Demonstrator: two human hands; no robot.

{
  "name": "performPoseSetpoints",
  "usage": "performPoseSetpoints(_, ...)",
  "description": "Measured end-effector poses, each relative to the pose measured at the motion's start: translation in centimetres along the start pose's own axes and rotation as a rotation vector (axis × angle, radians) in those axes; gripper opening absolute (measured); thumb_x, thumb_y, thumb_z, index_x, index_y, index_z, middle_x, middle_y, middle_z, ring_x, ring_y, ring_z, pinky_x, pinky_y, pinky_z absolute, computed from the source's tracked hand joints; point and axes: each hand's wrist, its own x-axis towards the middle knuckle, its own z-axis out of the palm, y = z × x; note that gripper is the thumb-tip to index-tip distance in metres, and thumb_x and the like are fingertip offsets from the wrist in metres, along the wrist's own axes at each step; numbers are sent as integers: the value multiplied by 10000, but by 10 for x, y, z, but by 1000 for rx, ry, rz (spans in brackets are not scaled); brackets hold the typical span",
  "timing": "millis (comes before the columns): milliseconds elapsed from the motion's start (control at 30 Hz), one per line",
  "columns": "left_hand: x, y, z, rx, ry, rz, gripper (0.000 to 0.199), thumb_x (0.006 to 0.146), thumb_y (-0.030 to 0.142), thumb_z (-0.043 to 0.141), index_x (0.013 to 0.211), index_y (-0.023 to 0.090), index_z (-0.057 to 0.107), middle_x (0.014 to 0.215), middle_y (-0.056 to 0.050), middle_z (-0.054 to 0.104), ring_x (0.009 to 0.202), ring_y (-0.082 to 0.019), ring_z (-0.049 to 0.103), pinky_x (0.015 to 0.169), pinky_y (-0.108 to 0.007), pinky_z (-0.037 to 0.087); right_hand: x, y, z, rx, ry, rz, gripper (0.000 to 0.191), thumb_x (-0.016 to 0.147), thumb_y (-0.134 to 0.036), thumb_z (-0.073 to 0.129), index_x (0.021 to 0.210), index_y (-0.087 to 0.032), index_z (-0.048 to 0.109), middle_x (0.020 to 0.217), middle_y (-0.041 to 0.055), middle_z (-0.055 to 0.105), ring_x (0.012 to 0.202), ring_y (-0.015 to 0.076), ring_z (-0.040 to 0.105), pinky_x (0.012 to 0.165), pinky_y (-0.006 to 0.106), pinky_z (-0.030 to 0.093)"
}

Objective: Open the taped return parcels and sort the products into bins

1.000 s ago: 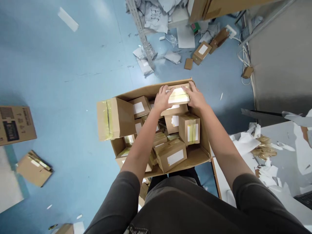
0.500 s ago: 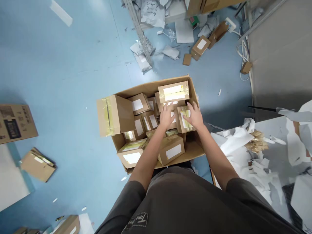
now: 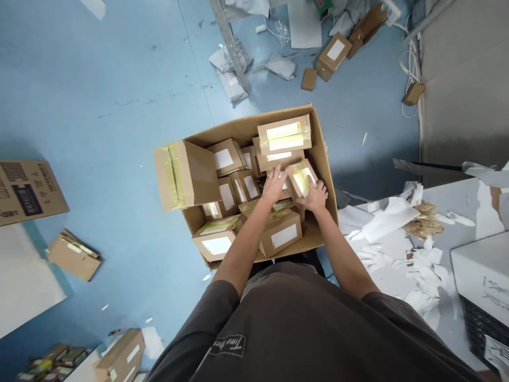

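In the head view, a large open cardboard box (image 3: 246, 127) holds several small taped cardboard boxes with white labels. My right hand (image 3: 315, 197) grips the right side of a small cardboard box (image 3: 295, 187), which has shiny tape and a label on top and sits slightly tilted. The thumb lies over its label; the other fingers bend at its right edge. My left hand (image 3: 273, 187) rests with fingers apart over the boxes just left of it, nearest to a white-labelled box (image 3: 283, 180). Another taped box (image 3: 284, 133) lies above both hands.
A longer cardboard box (image 3: 202, 175) sticks out over the large box's left edge. Packets and small boxes (image 3: 334, 55) lie on the blue floor beyond. On the right, a table (image 3: 449, 212) carries torn white paper. A printed carton (image 3: 32, 191) stands at the left.
My right hand has moved down and round the small box's right side, and that box has turned and tilted. My left hand stays near the same boxes. The camera view has shifted slightly.
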Motion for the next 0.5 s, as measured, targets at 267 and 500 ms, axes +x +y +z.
performPoseSetpoints(267,-24,-18,-38,128,-176,202,1293,792,435,919,1809,315,130,1884,-109,94,1723,-451,71,1370,-615,234,-8,2,-40,-163,-56,-735,1297,685,-260,930,1795,-317,263,1811,165,257,1604,505,280,1303,707,160)
performPoseSetpoints(500,-5,-22,15,47,-107,-71,1160,891,315,838,1810,331,130,1887,-102,66,1725,-413,132,1320,-594,371,71,10,-18,-204,-128,-666,1315,732,-207,856,1816,-314,118,1885,127,-8,1717,479,6,1305,787,28)
